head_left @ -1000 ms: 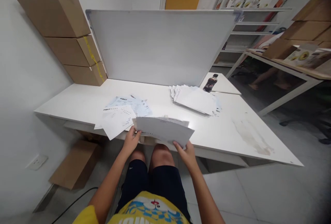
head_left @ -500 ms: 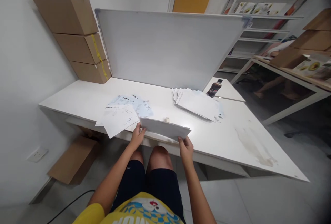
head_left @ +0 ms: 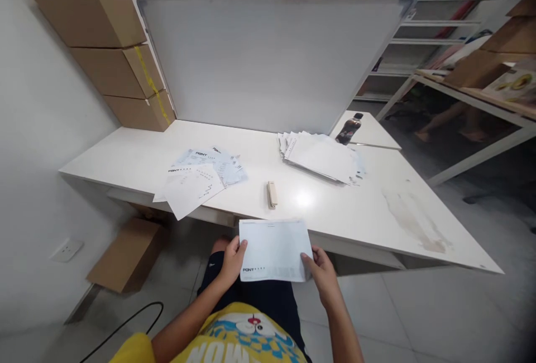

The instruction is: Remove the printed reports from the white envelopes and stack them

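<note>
Between my hands, over my lap at the table's front edge, is a pale sheet of paper (head_left: pixel 274 248) with "PONY" printed at its lower left; I cannot tell how many sheets lie under it. My left hand (head_left: pixel 233 259) pinches its left edge, thumb on top. On the right edge, my right hand (head_left: pixel 321 271) grips it the same way. A cream stapler (head_left: pixel 272 194) lies on the table just beyond the paper. To the left, printed sheets (head_left: pixel 195 190) are fanned out, one overhanging the edge. Farther right rests a stack of white papers (head_left: pixel 320 156).
A whiteboard (head_left: pixel 263 67) stands along the back of the white table (head_left: pixel 125 148). Cardboard boxes (head_left: pixel 125 72) are piled at the back left. A dark drink bottle (head_left: pixel 349 128) stands behind the paper stack. Another person's legs (head_left: pixel 448 123) show under the far right table.
My hands have drawn the paper down toward my lap and tilted it, so its printed face now shows. The stapler, mostly hidden behind it before, is in full view.
</note>
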{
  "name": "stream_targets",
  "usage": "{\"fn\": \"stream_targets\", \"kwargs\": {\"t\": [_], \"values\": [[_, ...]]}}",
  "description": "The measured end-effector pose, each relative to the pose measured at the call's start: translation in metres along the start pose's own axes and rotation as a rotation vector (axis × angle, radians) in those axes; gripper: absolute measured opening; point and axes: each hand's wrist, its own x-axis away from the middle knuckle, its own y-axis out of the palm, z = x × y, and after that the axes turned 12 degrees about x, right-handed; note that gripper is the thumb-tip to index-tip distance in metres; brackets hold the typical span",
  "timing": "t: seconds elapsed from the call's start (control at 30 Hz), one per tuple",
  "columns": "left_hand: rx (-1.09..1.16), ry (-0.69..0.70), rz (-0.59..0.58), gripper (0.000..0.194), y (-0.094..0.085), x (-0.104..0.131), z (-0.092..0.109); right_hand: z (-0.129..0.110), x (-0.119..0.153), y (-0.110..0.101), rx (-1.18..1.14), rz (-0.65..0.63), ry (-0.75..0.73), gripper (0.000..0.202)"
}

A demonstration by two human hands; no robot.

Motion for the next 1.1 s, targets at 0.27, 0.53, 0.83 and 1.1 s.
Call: {"fn": "stream_targets", "kwargs": {"t": [0.27,0.53,0.83,1.1], "values": [[-0.008,-0.098,0.049,0.046,0.013,-0.039,0.019,-0.026,-0.019,-0.002,0.050,0.109,-0.042,0.037],[0.096,-0.230,-0.117,0.045,0.024,-0.048,0.017,-0.032,-0.049,-0.003,0.067,0.218,-0.061,0.038],[0.061,-0.190,-0.162,0.031,0.069,-0.055,0.010,-0.088,-0.046,0.022,0.856,0.564,-0.512,0.038],[0.094,-0.179,-0.125,0.017,0.081,-0.069,0.002,-0.114,-0.047,0.100,1.256,0.112,-0.753,0.053]]}}
